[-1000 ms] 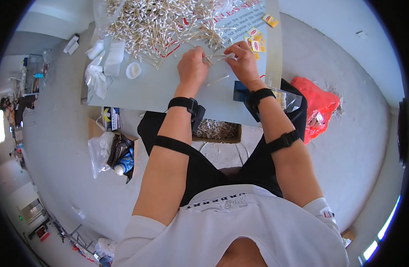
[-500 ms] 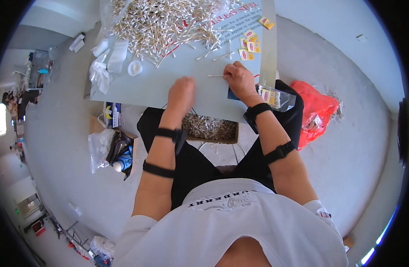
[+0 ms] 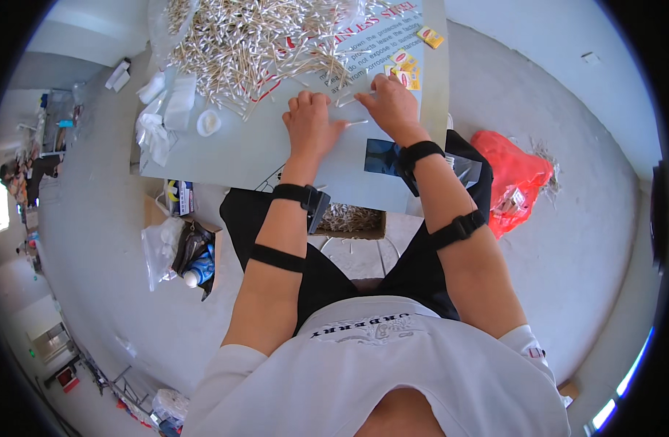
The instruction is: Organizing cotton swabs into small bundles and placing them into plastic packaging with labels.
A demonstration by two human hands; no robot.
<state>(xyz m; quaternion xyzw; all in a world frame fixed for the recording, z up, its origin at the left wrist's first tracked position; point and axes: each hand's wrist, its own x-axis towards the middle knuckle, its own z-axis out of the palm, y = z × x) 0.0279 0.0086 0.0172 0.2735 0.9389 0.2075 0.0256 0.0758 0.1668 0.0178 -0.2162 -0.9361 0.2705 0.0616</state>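
White-tipped swabs (image 3: 239, 44) lie heaped on the desk (image 3: 225, 156), beyond the left hand (image 3: 307, 127) and mostly to its left. That hand's thumb stands well apart from its fingers, with the tip at one end of a single swab (image 3: 357, 122); whether it grips this cannot be told. The right hand (image 3: 392, 105) has thumb and fingers parted, with a loose swab (image 3: 345, 102) just left of its thumb tip. Handling swabs singly seems the step in hand; the next move would call for a light fingertip pinch on one thin stick. Small yellow packets (image 3: 403, 60) beyond the right hand carry red emblems, and red and dark lettering runs across the desk beyond both hands. Dark lettering also marks the white shirt (image 3: 378, 371), nearer the body than either hand.
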